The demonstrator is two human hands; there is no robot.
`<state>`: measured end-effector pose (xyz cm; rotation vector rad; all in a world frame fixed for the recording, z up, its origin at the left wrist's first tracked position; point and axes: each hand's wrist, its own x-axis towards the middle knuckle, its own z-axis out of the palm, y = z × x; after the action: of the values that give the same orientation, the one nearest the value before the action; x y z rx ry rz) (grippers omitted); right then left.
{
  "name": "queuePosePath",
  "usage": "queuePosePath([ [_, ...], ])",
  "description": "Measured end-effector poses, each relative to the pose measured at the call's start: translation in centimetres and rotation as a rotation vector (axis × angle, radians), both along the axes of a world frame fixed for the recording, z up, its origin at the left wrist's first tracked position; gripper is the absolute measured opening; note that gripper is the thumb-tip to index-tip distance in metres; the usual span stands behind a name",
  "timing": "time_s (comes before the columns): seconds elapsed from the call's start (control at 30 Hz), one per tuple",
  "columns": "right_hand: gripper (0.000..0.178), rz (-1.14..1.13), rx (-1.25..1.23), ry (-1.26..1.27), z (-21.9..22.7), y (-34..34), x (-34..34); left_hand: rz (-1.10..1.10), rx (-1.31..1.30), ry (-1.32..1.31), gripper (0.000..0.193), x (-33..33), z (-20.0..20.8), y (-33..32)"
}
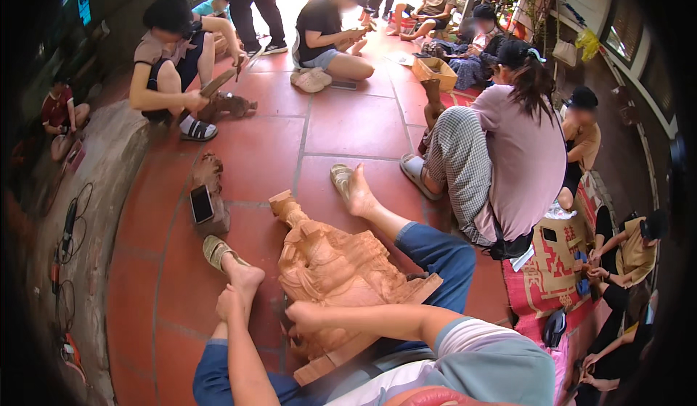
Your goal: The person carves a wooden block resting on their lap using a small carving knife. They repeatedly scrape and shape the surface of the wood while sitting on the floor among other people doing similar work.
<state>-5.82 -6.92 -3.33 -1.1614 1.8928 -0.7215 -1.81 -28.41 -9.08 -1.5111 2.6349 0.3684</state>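
Note:
A large carved wooden statue (341, 261) lies tilted between my outstretched legs, its narrow end away from me and its flat, square-edged base close to my lap. Against the near left side of the carving, my right hand (306, 317) is curled into a fist; anything inside it is hidden. My left hand (228, 302) is closed beside my left ankle, its fingers partly out of sight, so what it grips cannot be made out. A phone (202, 205) rests on a dark wooden piece (210, 170) beyond my left foot.
Red floor tiles (261, 145) surround me. At right sits a person in a pink top (523, 145), near a red patterned mat (534, 290). Several others sit working, one at upper left with a wooden piece (218, 83). Cables (69, 224) run along the left ledge.

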Motion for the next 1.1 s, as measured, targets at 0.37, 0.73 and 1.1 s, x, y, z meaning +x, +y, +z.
queuePosePath([
  [0.37,0.017,0.057,-0.043,-0.021,0.9,0.5,0.6,0.008,0.004,-0.014,0.052,0.6,-1.0,-0.8],
  [0.73,0.015,0.05,-0.119,-0.009,-0.4,0.3,0.6,0.001,-0.029,-0.011,0.051,0.2,-1.6,-0.8],
  [1.1,0.017,0.0,-0.099,0.005,1.0,0.0,0.3,-0.004,-0.032,0.011,0.051,0.4,-1.5,-0.9],
])
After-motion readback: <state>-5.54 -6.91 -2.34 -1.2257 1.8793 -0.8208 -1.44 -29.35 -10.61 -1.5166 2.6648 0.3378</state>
